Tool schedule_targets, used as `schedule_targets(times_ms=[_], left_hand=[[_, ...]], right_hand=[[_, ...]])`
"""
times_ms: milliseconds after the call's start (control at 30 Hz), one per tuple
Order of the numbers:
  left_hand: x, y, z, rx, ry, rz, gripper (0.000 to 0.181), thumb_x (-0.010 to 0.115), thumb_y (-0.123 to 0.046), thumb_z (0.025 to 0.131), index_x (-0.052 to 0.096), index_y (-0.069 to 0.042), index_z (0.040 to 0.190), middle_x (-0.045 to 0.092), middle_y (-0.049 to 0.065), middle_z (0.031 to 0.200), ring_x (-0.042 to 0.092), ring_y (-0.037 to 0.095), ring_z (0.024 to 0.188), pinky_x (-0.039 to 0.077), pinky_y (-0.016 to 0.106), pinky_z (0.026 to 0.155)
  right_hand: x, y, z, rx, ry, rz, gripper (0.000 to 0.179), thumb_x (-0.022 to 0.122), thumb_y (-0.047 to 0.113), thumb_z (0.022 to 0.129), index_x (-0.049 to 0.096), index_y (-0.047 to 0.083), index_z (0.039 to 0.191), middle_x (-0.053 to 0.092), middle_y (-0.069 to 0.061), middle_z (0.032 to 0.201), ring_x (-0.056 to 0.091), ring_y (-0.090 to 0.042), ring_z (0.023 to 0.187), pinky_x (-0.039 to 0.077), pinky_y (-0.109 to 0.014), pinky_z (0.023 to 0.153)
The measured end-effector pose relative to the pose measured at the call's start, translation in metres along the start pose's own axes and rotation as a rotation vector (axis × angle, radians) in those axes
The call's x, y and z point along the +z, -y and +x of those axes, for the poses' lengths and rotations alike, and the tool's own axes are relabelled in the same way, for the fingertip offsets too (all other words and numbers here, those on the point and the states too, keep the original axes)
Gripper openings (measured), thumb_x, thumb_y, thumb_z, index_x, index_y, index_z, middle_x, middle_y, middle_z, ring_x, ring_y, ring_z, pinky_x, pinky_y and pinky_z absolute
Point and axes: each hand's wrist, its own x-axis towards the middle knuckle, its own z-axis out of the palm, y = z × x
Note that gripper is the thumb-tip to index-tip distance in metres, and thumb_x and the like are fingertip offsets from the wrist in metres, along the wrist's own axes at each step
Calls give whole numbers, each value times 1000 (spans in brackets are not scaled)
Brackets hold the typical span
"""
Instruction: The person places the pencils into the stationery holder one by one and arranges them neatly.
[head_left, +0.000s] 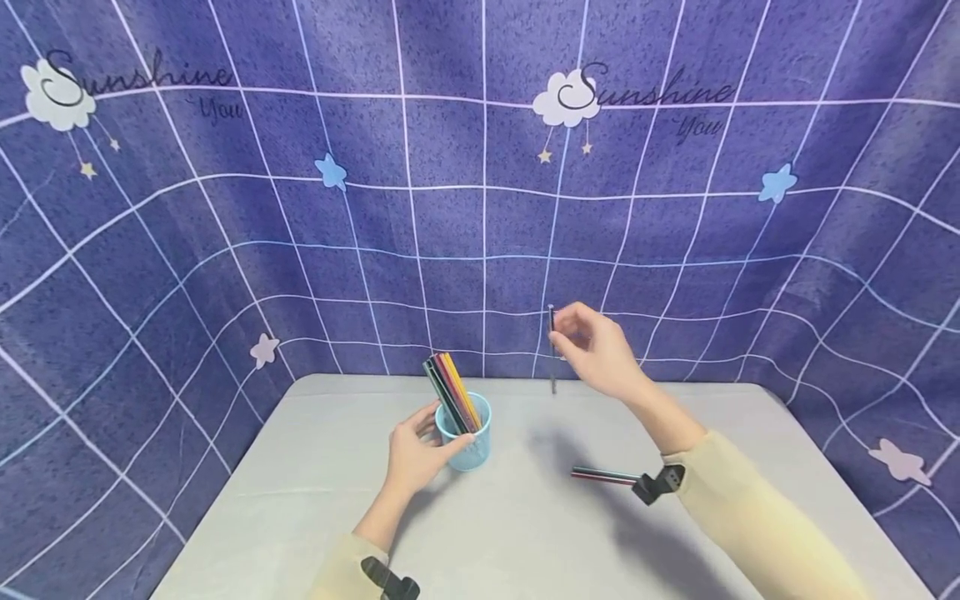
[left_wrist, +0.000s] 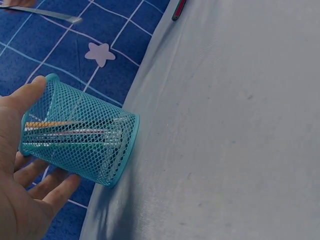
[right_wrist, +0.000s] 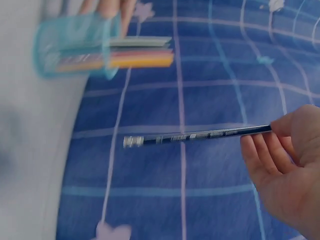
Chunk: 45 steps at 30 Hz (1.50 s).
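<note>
My left hand (head_left: 414, 457) holds a light blue mesh pencil cup (head_left: 476, 450), thumb on the near side and fingers behind it. The cup stands on the table; several colored pencils (head_left: 453, 392) lean to the left inside it, yellow, red and green among them. Through the mesh (left_wrist: 95, 135) in the left wrist view their lower ends show. Up and to the right of the cup, my right hand (head_left: 600, 350) pinches a dark pencil (right_wrist: 200, 135) near one end. It hangs almost upright above the table, silver-banded end down, apart from the cup.
A few more pencils (head_left: 603, 475) lie together on the grey-white table cover (head_left: 510, 533), below my right forearm, partly hidden by the wrist camera. A blue gridded curtain (head_left: 480, 208) rises behind the table and along both sides.
</note>
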Motion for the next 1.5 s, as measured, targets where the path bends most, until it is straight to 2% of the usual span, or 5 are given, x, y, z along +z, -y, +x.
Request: schedule_targets(times_ms=[167, 300, 767, 1067, 1500], left_hand=[[-1, 1, 0, -4, 1, 22, 82, 100, -31, 73, 65, 2, 140, 77, 22, 125, 77, 40, 114, 69, 42, 92], [-2, 2, 2, 3, -13, 29, 82, 100, -30, 73, 65, 1, 140, 77, 22, 125, 77, 41, 113, 69, 43, 91], [1, 3, 1, -17, 2, -3, 84, 101, -29, 72, 64, 2, 141, 76, 23, 126, 76, 42, 114, 68, 47, 93], [0, 1, 1, 4, 7, -18, 84, 101, -29, 73, 64, 3, 140, 76, 24, 125, 76, 43, 113, 68, 46, 92], [1, -1, -1, 10, 9, -34, 81, 100, -25, 74, 65, 2, 140, 76, 25, 126, 76, 43, 113, 69, 45, 92]], right_hand=[[26, 26, 14, -27, -5, 176, 12, 69, -2, 100, 64, -2, 110, 73, -19, 104, 75, -32, 97, 68, -34, 93], [50, 31, 20, -92, 13, 204, 11, 69, -2, 100, 62, -2, 109, 72, -19, 102, 75, -36, 96, 68, -42, 98], [110, -2, 13, -23, 136, 73, 11, 70, 7, 101, 64, 7, 111, 75, -9, 103, 75, -23, 97, 69, -35, 87], [133, -13, 11, -46, 190, -4, 9, 70, 5, 100, 65, 6, 107, 75, -8, 99, 75, -20, 92, 65, -18, 79], [159, -21, 10, -51, 226, -114, 8, 72, 5, 99, 69, 5, 105, 76, -7, 94, 73, -16, 84, 61, -14, 73]])
